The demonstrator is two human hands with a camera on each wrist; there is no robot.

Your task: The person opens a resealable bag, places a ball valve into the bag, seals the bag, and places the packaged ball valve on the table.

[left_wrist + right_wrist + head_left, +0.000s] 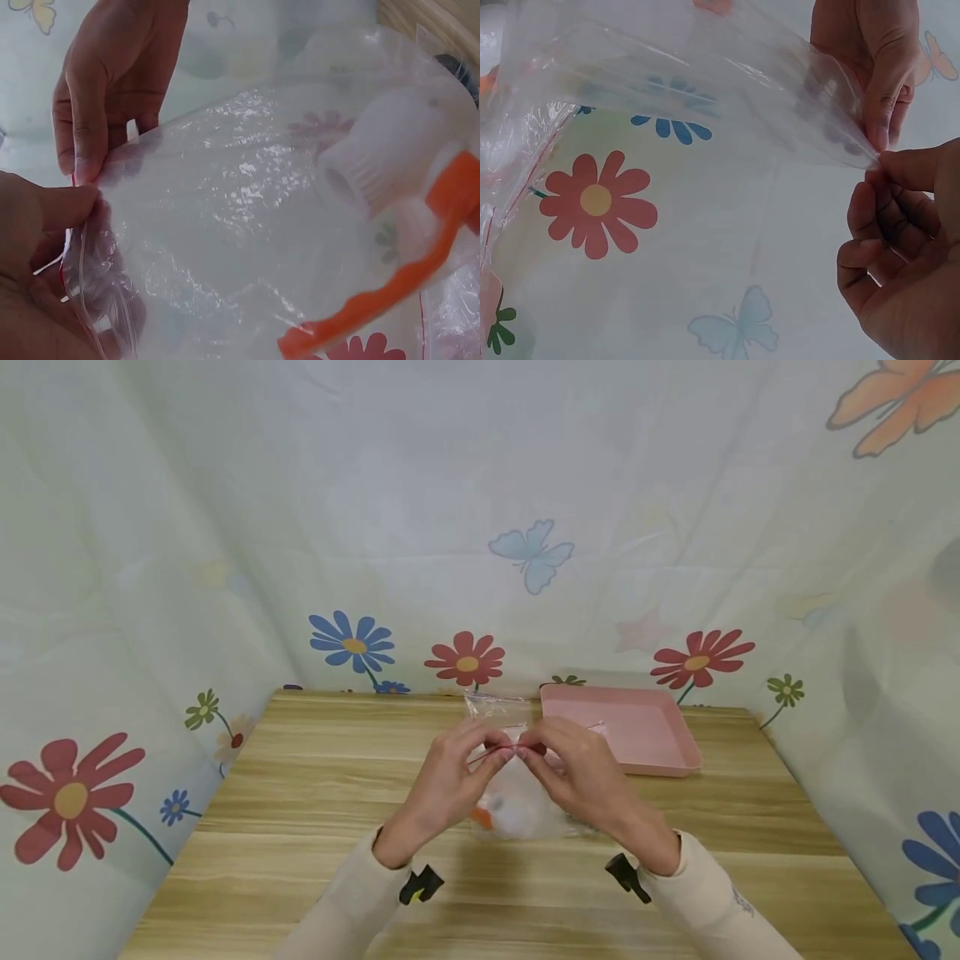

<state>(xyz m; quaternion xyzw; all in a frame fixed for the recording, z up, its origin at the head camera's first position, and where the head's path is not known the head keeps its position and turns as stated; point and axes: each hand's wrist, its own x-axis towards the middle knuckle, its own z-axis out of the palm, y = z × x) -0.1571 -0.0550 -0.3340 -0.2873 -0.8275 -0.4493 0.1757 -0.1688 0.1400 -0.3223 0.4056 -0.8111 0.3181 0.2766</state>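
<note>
A clear zip bag (202, 225) with a red line along its mouth hangs between my two hands. My left hand (450, 772) pinches the bag's top edge between thumb and fingers. Right beside it, my right hand (588, 777) pinches the same edge, and the fingertips of both hands nearly meet. Through the plastic in the left wrist view shows a white part (405, 142) with a ribbed round opening. An orange strip (382, 304) extends from it. In the right wrist view the right hand's lower fingers are loosely curled.
A pink tray (645, 727) stands at the back right of the wooden table (315, 785). Another clear bag (495, 706) lies behind my hands, beside the tray. A flower-printed curtain (420, 527) rises behind the table and along its sides.
</note>
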